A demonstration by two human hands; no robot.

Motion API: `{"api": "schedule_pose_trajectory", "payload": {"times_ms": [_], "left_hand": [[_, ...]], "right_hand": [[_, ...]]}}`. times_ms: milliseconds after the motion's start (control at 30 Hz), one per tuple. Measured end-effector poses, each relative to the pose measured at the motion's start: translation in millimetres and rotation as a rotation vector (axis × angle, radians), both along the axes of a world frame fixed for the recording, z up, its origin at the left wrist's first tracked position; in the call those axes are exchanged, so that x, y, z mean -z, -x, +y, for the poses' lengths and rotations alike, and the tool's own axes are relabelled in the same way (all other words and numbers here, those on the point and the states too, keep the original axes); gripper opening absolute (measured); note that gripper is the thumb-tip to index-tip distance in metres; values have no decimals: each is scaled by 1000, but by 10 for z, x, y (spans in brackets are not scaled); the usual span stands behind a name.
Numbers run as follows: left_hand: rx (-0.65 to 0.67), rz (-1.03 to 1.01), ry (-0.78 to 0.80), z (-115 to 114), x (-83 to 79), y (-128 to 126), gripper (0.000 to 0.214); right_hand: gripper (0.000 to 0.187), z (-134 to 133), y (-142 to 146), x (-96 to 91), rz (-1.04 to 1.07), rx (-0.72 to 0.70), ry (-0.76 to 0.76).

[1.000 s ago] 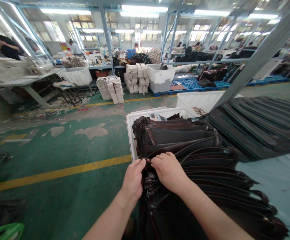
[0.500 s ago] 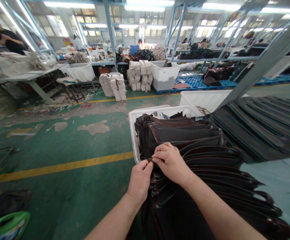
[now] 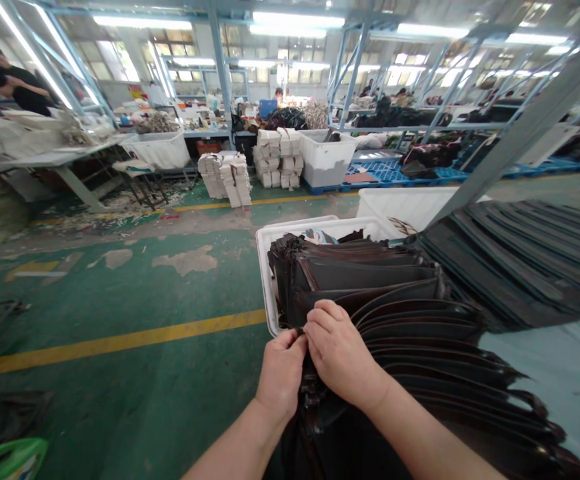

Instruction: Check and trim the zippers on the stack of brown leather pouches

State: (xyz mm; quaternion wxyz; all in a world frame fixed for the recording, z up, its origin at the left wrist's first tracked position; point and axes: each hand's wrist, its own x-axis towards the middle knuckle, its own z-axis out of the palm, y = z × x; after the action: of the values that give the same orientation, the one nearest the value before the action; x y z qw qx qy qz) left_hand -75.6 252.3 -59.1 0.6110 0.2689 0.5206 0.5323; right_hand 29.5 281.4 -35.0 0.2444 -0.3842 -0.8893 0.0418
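A fanned stack of dark brown leather panels [image 3: 420,347] lies in front of me, its near edges bunched under my hands. My left hand [image 3: 281,373] and my right hand [image 3: 337,353] pinch that bunched edge from either side, their fingertips nearly meeting at a small dark fold. Behind them, a white plastic bin [image 3: 265,280] holds more dark leather panels [image 3: 365,273]. The stack's lower end runs out of the picture below my wrists.
To the right, black leather panels [image 3: 520,260] lie on a pale blue table [image 3: 565,380]. A white bin [image 3: 395,207] stands behind them. A green basket [image 3: 7,460] sits at the lower left. Steel racks, bundled white stacks [image 3: 277,157] and a standing person [image 3: 20,87] fill the workshop beyond.
My hands have drawn closer together on the bunched leather edge, and my left hand has shifted right. The camera view has moved slightly.
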Motion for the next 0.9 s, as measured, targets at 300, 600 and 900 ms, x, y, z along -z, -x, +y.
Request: {"api": "schedule_pose_trajectory", "payload": {"times_ms": [300, 600, 900], "left_hand": [[-40, -176, 0, -20, -17, -45, 26], [-89, -305, 148, 29, -48, -58, 21], [-125, -234, 220, 86, -12, -79, 17]], "right_hand": [[11, 131, -31, 4, 165, 170, 279], [17, 287, -12, -9, 44, 353, 462], [16, 98, -111, 78, 500, 248, 196]]}}
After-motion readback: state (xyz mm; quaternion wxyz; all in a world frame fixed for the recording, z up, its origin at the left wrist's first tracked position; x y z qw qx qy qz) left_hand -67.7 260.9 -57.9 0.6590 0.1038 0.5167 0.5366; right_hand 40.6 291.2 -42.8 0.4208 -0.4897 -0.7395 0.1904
